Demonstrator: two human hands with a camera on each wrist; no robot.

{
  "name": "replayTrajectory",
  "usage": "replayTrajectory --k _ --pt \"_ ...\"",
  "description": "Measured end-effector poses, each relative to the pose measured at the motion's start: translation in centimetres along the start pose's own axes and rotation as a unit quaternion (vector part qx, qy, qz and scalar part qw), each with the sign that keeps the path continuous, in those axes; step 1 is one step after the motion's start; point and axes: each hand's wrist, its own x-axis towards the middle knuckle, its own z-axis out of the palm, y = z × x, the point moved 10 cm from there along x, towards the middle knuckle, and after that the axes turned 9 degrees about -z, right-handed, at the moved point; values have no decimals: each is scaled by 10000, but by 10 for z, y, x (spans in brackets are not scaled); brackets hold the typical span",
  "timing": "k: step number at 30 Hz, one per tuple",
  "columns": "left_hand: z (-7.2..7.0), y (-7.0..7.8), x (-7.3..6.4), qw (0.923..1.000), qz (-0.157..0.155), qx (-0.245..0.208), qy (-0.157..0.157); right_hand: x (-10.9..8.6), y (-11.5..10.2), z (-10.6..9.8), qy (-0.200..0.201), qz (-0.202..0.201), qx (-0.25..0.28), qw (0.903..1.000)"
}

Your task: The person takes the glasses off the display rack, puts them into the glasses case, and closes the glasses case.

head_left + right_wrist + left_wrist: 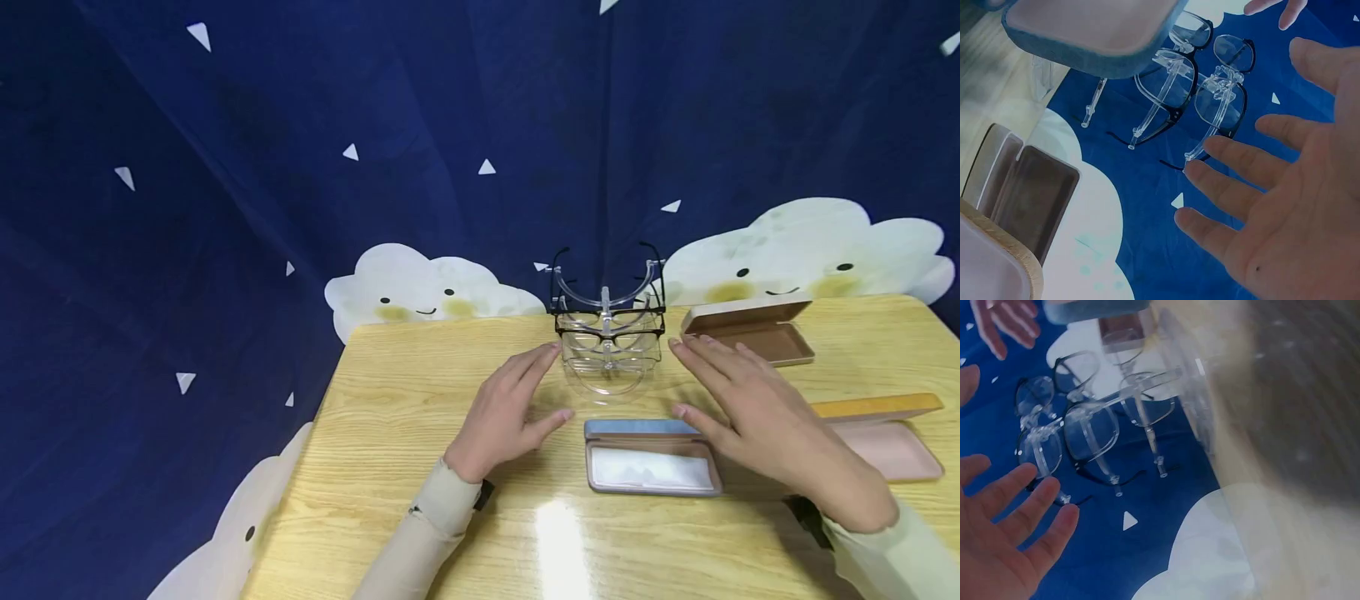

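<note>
A clear tiered display stand (606, 297) holds several pairs of glasses one above another. The upper pairs have black frames (609, 336); a thin-rimmed pair (626, 361) sits lower. My left hand (504, 417) is beside the stand's left side, fingers spread and holding nothing. On the right, my right hand (750, 408) is held likewise, with nothing in its grasp. In the left wrist view the glasses (1072, 456) appear just beyond the left fingertips. The right wrist view shows the right palm (1297, 206) turned toward the stand, thumb apart from the fingers.
In front of the stand lies an open blue glasses case (637, 428) with a white cloth (651, 468) inside. An open brown-lined case (780, 343) stands at the back right. An orange-lidded case (885, 407) lies open behind the right forearm. A dark blue curtain (420, 108) hangs behind the table.
</note>
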Motion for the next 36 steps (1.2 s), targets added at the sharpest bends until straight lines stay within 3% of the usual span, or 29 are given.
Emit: replayTrajectory --k 8,14,26,36 --pt "-20 -13 17 9961 -534 -526 463 11 4 -12 343 111 153 9992" --pt "-29 -15 34 9911 -732 -807 760 24 9 -19 377 385 208 9983" --pt "-31 -23 63 9797 -1204 -1299 938 44 24 -25 493 1107 328 9921" --pt "-16 -30 71 9762 -1482 -1415 716 50 36 -15 366 1385 340 9891"
